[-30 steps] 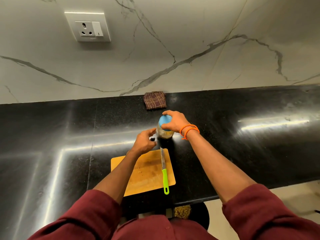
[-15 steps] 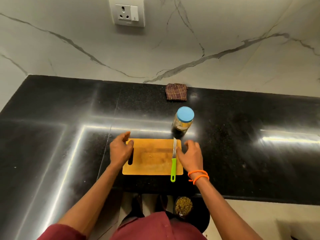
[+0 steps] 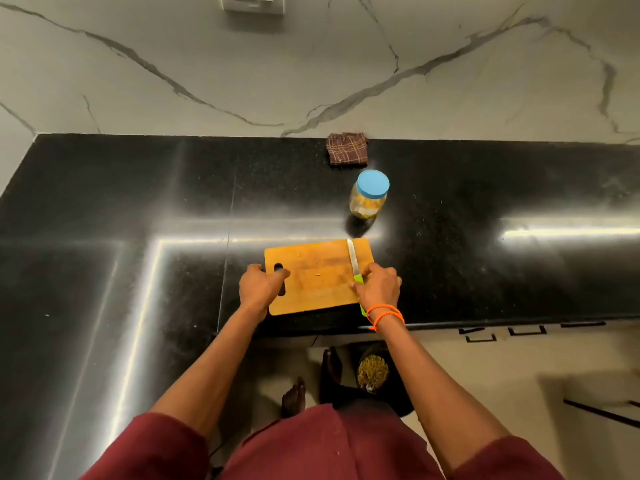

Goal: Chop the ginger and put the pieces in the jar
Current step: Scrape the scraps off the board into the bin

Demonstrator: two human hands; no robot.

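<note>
A clear jar [image 3: 367, 202] with a blue lid [image 3: 373, 183] on it stands on the black counter beyond the board; yellowish pieces show inside. The wooden cutting board [image 3: 317, 275] lies near the counter's front edge with only a few tiny scraps on it. My left hand [image 3: 260, 289] grips the board's left end, thumb at the handle hole. My right hand [image 3: 378, 286] curls round the green handle of the knife [image 3: 353, 259], whose blade lies along the board's right side. No whole ginger is in view.
A folded brown checked cloth [image 3: 347, 148] lies against the marble wall behind the jar. A wall socket [image 3: 252, 2] sits at the top. Below the counter edge [image 3: 485, 322] a dark bin [image 3: 372, 372] with scraps stands by my feet.
My right hand left the jar's lid and came back to take hold of the knife handle. My left hand moved to the board's left end and gripped it. The jar stands alone.
</note>
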